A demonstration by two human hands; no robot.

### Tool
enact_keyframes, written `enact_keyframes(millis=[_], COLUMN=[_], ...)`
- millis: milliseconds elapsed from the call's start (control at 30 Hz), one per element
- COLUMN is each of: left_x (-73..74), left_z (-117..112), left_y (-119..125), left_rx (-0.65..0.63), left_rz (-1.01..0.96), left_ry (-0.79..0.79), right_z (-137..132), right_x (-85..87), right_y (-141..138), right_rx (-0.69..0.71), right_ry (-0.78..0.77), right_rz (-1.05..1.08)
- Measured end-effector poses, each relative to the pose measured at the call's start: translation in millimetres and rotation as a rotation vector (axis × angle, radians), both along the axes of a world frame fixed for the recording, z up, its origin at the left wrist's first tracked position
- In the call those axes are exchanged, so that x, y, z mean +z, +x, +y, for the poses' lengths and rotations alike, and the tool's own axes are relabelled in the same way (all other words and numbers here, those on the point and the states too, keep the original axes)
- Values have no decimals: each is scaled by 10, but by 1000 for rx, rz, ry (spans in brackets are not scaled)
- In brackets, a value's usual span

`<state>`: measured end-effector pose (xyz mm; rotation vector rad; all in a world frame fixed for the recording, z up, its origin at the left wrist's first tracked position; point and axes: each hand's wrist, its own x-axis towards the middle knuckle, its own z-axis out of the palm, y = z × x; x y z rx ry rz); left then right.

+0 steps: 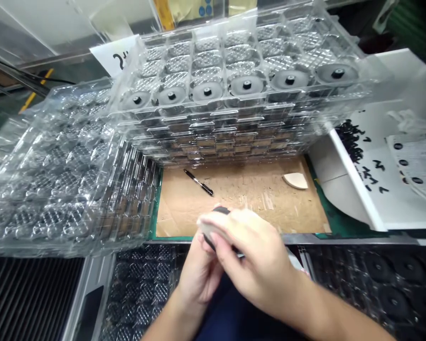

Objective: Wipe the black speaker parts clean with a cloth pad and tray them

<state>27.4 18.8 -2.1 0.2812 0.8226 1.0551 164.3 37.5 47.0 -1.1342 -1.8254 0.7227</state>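
Observation:
Both hands meet low in the middle, over the front edge of a brown cardboard sheet [241, 199]. My right hand [255, 263] lies on top, fingers curled and pressed onto a small dark round part [220, 210] that peeks out above the fingertips. My left hand [199, 270] sits underneath, closed around the same part; most of its fingers are hidden. The hands are blurred by motion. Behind them stands a stack of clear plastic trays [234, 128]; its top tray holds a row of grey discs [247, 85] with black centres.
A second stack of clear trays [64, 170] fills the left. A black pen [199, 182] and a pale wedge-shaped scrap [296, 180] lie on the cardboard. A white box [376, 180] with small black pieces and label sheets stands right. Trays with black discs [394, 284] sit lower right.

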Motion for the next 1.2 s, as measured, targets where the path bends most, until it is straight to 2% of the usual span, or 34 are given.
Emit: enact_keyframes(millis=[67,100,133,233,300,367,433,533,600,667,733,800,833,933,1000,1033,1100,1133,1200], left_x=[-3,-3,1,20,24,9,-18,-25,13,71,116,128,122,88,76,78,95,106,123], left_z=[2,7,13,24,16,-5,-32,-54,-49,-38,-30,-27,-27,-20,-11,-7,-4,-7,-22], left_y=[-2,2,8,6,-38,-99,-133,-93,-39,-9,-21,-61,-84,-127,-118,-101,-50,-21,27], left_rx=[14,17,6,-58,-84,-104,-133,-155,-166,-165,-144,-119,-109,-102,-114,-123,-142,-152,-169], left_rz=[29,35,31,-46,-119,-169,-179,-178,-179,-191,-215,-243,-253,-276,-288,-291,-289,-280,-242], left_ry=[-34,-42,-45,-36,-17,-2,-5,-60,-90,-85,-82,-92,-100,-116,-126,-127,-110,-99,-63], right_z=[-15,-15,-11,-19,-75,-162,-230,-188,-61,78,147,96,28,-238,-355,-373,-336,-296,-214], right_x=[50,43,26,-19,-17,7,41,69,29,-95,-316,-617,-781,-1189,-1268,-1227,-990,-816,-442], right_y=[-59,-77,-91,-107,-66,24,121,196,209,227,258,292,307,363,419,451,501,507,466], right_rx=[166,190,162,-26,41,169,128,-21,49,127,26,-141,-172,-85,-75,-98,-194,-253,-344], right_ry=[-82,-118,-107,82,90,-15,-63,57,151,108,-95,-345,-435,-570,-605,-621,-597,-539,-282], right_rz=[-57,-85,-110,-120,-75,-82,-186,-358,-290,-67,100,109,80,25,5,-5,-11,-2,30])
